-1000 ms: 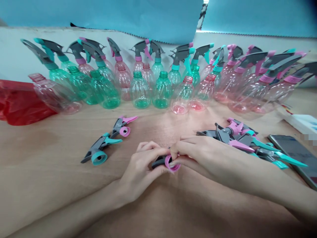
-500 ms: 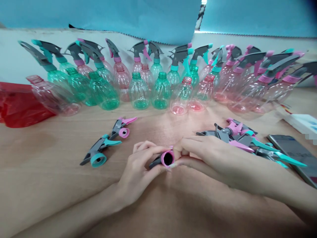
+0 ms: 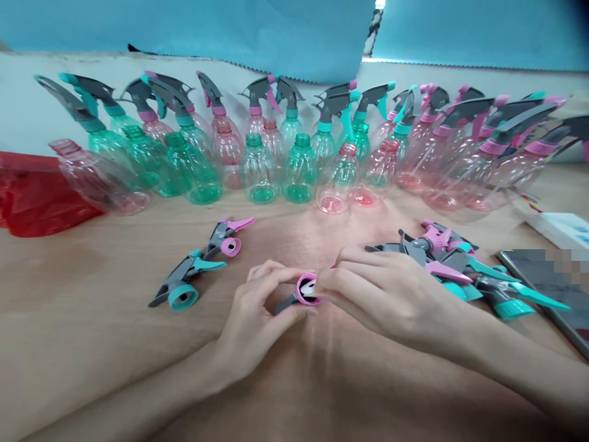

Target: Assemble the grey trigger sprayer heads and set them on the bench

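Observation:
My left hand (image 3: 257,313) is closed on a grey trigger spray head whose pink collar (image 3: 300,300) faces me, its opening turned up between thumb and forefinger. My right hand (image 3: 391,294) pinches a small white plastic piece (image 3: 307,287) at the collar's opening. Part of that piece lies inside the ring, and my right fingertips cover the rest. Left of my hands lie a spray head with a turquoise collar (image 3: 183,297) and one with a pink collar (image 3: 230,247). Beyond my right hand is a pile of grey, pink and turquoise spray heads (image 3: 448,270), partly hidden by that hand.
A row of clear green bottles (image 3: 260,169) and pink bottles (image 3: 335,184) stands along the back, several with spray heads on. At the far left is a red plastic bag (image 3: 41,196). A phone (image 3: 543,276) and a white box (image 3: 568,230) lie at the right.
The white piece now shows in the collar, which looked dark and hollow before. My right hand has shifted, with its fingertips over the opening. My left hand keeps its hold.

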Motion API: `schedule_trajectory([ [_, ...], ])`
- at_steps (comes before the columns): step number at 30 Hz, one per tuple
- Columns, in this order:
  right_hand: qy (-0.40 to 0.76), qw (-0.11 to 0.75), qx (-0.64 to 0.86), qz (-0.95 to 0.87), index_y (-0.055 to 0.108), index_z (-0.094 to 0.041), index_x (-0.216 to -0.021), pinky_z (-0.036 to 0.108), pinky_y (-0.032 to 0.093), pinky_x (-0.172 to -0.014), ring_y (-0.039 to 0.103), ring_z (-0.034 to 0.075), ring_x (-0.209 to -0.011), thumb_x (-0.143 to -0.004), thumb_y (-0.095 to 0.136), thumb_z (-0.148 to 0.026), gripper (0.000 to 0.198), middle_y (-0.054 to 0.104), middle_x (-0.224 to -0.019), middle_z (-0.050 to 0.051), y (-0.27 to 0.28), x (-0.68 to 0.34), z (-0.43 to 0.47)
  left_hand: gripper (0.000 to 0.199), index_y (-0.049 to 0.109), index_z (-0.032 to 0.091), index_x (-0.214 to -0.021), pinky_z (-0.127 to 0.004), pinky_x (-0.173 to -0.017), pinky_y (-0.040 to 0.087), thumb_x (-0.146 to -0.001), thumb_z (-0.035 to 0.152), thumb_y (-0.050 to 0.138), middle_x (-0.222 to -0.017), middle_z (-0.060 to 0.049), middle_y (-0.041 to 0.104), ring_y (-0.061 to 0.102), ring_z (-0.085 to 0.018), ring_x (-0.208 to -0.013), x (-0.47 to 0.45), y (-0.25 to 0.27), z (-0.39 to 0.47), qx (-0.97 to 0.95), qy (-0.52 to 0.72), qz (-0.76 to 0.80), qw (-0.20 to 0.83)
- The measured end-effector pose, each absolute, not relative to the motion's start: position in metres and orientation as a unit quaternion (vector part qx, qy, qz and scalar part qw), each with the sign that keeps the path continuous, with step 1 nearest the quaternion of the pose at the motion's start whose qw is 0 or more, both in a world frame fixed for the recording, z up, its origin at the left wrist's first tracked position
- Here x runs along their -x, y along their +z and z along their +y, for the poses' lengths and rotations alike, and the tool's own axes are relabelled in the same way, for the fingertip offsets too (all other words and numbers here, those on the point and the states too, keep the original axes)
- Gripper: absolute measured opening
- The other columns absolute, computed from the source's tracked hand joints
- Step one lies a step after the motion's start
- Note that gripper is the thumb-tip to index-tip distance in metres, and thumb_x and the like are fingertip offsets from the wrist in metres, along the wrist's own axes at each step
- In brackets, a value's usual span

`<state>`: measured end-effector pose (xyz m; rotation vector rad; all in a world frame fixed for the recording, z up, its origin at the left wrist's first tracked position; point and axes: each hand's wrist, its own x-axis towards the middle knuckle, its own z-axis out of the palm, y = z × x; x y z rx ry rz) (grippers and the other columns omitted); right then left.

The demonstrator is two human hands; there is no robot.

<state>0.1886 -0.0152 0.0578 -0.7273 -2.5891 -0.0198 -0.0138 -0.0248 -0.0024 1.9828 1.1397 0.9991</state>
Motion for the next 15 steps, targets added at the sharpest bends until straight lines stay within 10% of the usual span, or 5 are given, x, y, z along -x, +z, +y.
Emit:
schedule_trajectory([
  [15, 0.264, 0.151, 0.356, -0.884, 0.068, -0.023, -0.091, 0.018, 0.033, -0.049, 0.048, 0.005, -0.051, -0.083, 0.055, -0.018, 0.016, 0.063, -0.066, -0.005, 0.069, -0.195, -0.009, 0.029, 0.062, 0.027, -0.104, -0.032, -0.077, 0.041, -0.076, 0.026, 0.071, -0.088, -0.001, 0.061, 0.056, -0.018, -0.084, 0.012, 0.001, -0.025, -0.777, 0.375, 0.419, 0.283],
])
